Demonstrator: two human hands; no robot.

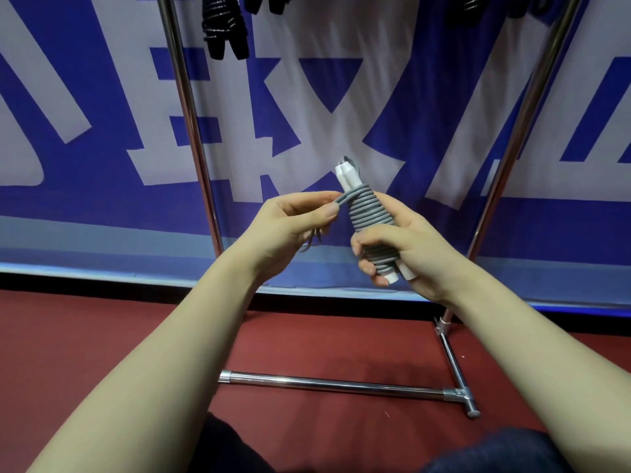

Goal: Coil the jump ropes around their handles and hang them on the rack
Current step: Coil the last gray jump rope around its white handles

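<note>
Centrally, right hand (406, 247) grips 2 white handles (348, 174) wrapped in grey jump rope (370, 216), left hand (290, 223) pinching its loose end.

one metal rack (327, 385). in front of the rack: one grey jump rope (368, 213) with two white handles (346, 172), and two hands, left hand (293, 220) and right hand (409, 244). high on the rack: at least three dark coiled bundles (223, 29), cut off by the frame edge. behind the rack: one banner (102, 97).
</note>
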